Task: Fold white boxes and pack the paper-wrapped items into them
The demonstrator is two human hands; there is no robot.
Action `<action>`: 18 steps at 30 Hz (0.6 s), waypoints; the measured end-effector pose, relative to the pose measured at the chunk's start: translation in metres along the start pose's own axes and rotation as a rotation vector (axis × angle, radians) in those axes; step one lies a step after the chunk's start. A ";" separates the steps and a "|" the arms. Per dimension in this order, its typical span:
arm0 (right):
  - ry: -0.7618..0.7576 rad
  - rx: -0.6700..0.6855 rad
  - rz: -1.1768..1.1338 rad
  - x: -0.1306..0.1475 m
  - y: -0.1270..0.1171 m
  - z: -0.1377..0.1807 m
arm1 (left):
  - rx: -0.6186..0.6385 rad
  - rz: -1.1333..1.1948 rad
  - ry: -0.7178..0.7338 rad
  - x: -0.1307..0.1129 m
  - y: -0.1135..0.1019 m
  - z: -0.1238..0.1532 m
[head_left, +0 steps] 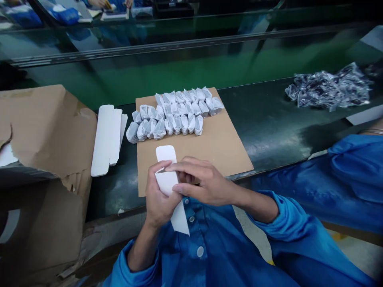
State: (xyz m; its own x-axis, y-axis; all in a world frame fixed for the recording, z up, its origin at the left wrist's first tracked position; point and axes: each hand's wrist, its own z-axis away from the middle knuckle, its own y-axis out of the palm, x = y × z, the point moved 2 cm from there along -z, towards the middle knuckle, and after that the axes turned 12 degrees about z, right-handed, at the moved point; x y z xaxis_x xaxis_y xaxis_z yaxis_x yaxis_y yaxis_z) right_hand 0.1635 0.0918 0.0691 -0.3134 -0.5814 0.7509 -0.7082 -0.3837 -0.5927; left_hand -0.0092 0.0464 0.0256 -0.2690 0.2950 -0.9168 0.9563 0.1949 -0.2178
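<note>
A narrow white carton (167, 182) is in both my hands, over the front edge of a brown cardboard sheet (227, 149). Its long top flap stands up at the far end, and its lower part slants down toward my shirt. My left hand (160, 203) wraps round the carton from the left. With thumb and fingers, my right hand (206, 181) pinches the carton's upper edge near the opening. I cannot see what is inside. Beyond the carton, several small items wrapped in white paper (176, 113) stand in rows on the sheet.
Flat white cartons (109, 137) lie stacked at left, beside a large torn cardboard box (38, 127). Clear plastic bags (332, 87) are heaped on the dark bench (269, 119) at right. A co-worker's blue sleeve (356, 171) is close on the right. A green conveyor (185, 65) runs behind.
</note>
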 end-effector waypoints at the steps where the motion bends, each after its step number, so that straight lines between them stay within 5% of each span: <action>1: 0.022 0.027 -0.077 -0.003 -0.002 -0.003 | 0.025 -0.003 0.008 -0.001 -0.001 0.002; 6: 0.350 -0.173 -0.455 -0.027 -0.010 -0.018 | 0.201 -0.059 -0.036 0.000 -0.001 0.007; 10: 0.397 0.018 -0.626 -0.027 0.002 -0.026 | 0.226 -0.118 -0.059 0.002 -0.001 0.006; 18: 0.339 -0.004 -0.624 -0.019 0.013 -0.021 | -0.014 -0.005 0.107 0.003 0.010 0.011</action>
State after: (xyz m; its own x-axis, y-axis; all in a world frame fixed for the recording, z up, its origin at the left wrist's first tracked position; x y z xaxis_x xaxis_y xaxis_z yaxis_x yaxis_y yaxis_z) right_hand 0.1471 0.1124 0.0531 -0.0278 0.0020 0.9996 -0.8216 -0.5696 -0.0217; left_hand 0.0010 0.0386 0.0169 -0.2854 0.3918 -0.8747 0.9533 0.2100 -0.2170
